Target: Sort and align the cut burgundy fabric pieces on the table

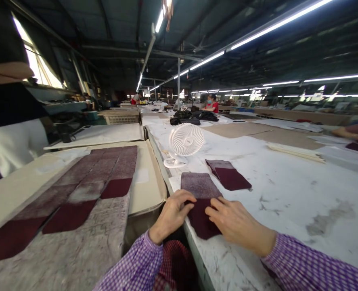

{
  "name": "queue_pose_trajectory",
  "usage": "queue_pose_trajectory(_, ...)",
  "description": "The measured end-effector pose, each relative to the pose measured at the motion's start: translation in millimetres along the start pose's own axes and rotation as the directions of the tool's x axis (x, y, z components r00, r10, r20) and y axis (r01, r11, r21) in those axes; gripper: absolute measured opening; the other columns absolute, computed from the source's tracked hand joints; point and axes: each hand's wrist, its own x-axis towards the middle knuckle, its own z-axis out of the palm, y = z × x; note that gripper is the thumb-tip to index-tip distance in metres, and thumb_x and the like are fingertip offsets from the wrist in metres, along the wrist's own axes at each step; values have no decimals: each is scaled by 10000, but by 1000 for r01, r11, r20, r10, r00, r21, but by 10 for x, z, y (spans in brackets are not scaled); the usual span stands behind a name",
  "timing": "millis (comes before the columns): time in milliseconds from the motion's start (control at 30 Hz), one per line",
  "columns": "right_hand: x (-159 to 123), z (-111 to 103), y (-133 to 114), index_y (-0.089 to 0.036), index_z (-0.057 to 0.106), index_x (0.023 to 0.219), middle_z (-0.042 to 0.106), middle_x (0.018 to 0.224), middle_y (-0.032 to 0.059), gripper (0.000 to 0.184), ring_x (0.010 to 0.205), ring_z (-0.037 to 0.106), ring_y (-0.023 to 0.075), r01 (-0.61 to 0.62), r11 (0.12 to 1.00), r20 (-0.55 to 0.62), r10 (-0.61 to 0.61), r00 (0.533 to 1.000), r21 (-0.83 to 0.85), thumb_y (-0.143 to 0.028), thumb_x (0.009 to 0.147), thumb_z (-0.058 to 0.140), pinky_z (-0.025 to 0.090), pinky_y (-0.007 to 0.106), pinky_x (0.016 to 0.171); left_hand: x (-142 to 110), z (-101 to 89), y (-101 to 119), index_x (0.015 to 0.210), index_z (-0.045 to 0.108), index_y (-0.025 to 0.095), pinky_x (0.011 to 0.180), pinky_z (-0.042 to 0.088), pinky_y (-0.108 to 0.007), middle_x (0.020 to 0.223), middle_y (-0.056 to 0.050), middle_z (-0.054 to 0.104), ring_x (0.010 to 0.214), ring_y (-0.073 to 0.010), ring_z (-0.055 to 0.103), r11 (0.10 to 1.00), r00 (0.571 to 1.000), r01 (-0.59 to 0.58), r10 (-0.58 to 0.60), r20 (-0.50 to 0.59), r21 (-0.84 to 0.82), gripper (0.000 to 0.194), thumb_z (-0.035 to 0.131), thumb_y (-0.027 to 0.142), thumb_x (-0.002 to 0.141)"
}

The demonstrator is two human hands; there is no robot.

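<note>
Fingers (187, 195) touch one maroon panel (201, 212); grip unclear. Second panel (231, 178), apparently done, lies beyond; grouped panels (84, 194) leftward appear unhandled.

Long, pale worktable with a white covering (278, 182), marked at right by an irregular grey stain (330, 218). At its near left edge lies a maroon fabric panel with a greyish-mauve far end (200, 208); just beyond, to the right, a second two-toned maroon piece (231, 178). A round white plastic fan (186, 140) stands near the left edge; farther back lie black bundles (185, 118), a flat brown sheet (245, 129) and cream strips (296, 153). Left, a cream-topped table (154, 178) bears a mottled grey sheet (76, 252) overlaid with maroon-and-mauve panels (70, 216).
</note>
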Motion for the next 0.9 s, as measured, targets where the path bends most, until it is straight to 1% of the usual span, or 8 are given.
queue_pose_trajectory(67,9,26,-43,-186,582,860,592,878,71,209,816,546,221,13,998,-13,-14,1000,-65,-38,744,490,302,286,548,-29,72,-15,932,632,182,912,411,-295,996,-48,620,972,-159,557,1000,997,17,-19,-80,-25,154,522,162,826)
queue_pose_trajectory(133,14,70,-19,-174,578,821,601,851,66,166,783,542,195,16,998,-52,-19,998,-53,-51,754,488,277,285,544,-58,102,-47,954,618,180,904,419,-296,994,-49,615,970,-160,560,997,990,41,-50,-130,-67,158,520,171,831)
queue_pose_trajectory(333,-19,106,170,-201,573,765,612,773,-12,137,693,534,123,-75,979,-134,102,986,187,-138,824,467,334,265,612,-148,159,-139,938,618,191,974,382,-316,1101,-59,580,1070,-169,527,991,980,22,-47,-193,-131,134,542,175,828)
queue_pose_trajectory(467,-26,34,53,-199,587,896,612,925,48,153,812,540,193,28,996,-99,-19,995,90,-288,883,463,320,295,580,-177,187,-185,907,606,186,963,395,-325,1082,-67,565,1055,-175,531,985,953,-5,-47,-299,-170,95,548,197,833)
queue_pose_trajectory(567,17,30,-53,-180,585,857,597,902,68,139,799,530,197,49,999,-64,-50,997,-10,-162,854,447,267,300,533,-208,175,-180,900,596,180,929,410,-319,1006,-62,577,1007,-169,542,987,927,-19,-43,-372,-161,91,526,216,853)
queue_pose_trajectory(633,53,44,-69,-163,584,808,601,855,65,160,768,531,184,59,998,-55,-60,997,-21,-105,826,436,271,302,546,-240,167,-159,896,596,177,900,418,-311,964,-55,589,969,-165,550,992,931,-7,-40,-362,-127,100,512,219,862)
queue_pose_trajectory(767,90,29,17,-171,598,717,619,756,11,162,682,531,134,-24,981,-110,46,993,190,-129,791,460,319,272,612,-302,186,-120,901,594,180,872,418,-295,939,-37,606,931,-152,557,997,945,23,-46,-323,-76,103,504,218,869)
queue_pose_trajectory(900,79,-8,150,-191,634,700,639,724,-18,157,632,530,107,-147,863,-37,188,981,483,-148,729,486,339,236,622,-323,214,-105,912,594,183,872,412,-290,943,-31,605,931,-147,551,1000,958,9,-13,-286,-12,94,521,207,858)
